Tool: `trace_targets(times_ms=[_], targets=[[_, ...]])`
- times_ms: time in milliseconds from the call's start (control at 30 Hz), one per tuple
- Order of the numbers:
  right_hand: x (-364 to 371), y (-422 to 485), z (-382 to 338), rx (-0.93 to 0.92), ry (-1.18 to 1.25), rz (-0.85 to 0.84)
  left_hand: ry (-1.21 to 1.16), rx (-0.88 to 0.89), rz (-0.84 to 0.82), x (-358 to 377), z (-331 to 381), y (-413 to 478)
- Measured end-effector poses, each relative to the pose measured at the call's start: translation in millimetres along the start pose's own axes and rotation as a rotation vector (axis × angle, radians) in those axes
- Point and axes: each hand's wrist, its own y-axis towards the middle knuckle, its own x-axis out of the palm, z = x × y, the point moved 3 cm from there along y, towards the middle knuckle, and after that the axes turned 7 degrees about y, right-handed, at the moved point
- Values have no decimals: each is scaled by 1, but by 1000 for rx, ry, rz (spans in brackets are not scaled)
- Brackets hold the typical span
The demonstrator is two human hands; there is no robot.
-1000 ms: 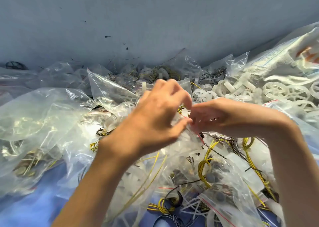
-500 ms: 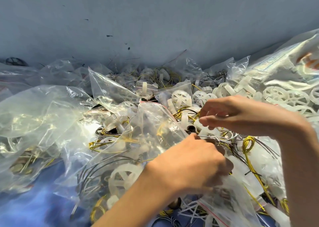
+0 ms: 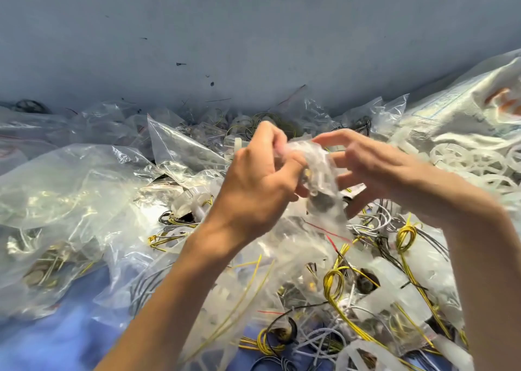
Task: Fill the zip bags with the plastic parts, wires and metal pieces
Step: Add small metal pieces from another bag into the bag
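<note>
Mid-fill, by the look of it: holding a small zip bag [image 3: 320, 170] up at centre, above the heap. Pinching its top with curled left hand [image 3: 253, 184] fingers; cradling its 3 o'clock side with half-curled, blurred right hand [image 3: 377, 170] fingers. Next, probably: spreading the mouth, then reaching for wires [image 3: 334, 283] at 5 o'clock.

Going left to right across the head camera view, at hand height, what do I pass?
A big crumpled clear bag → left hand → small zip bag it pinches → right hand → white plastic wheels.
</note>
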Motion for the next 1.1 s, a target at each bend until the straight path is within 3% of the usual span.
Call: trace_targets(times_ms=[133,300,433,567,700,767,833,1000,1100], targets=[[7,7,4,-20,-176,20,31,-125,106,-9,-7,4],[22,9,7,8,-276,-100,-48,-217,219,-10,-9,4],[18,19,4,-183,-452,105,-151,-280,261,-15,-15,8],[4,19,0,-353,-478,417,-126,-274,106,-21,-19,13],[-12,17,-4,-448,-243,749,20,-245,-217,-22,-21,10],[-15,16,-6,-442,-139,765,48,-229,-281,-21,-19,6],[-13,14,-7,-445,-181,710,72,-198,-260,-21,-14,6],[-8,11,-19,-656,-220,730,21,-124,-325,-8,-5,1],[-9,13,-16,-524,-274,674,-75,-103,-259,1,-6,0]])
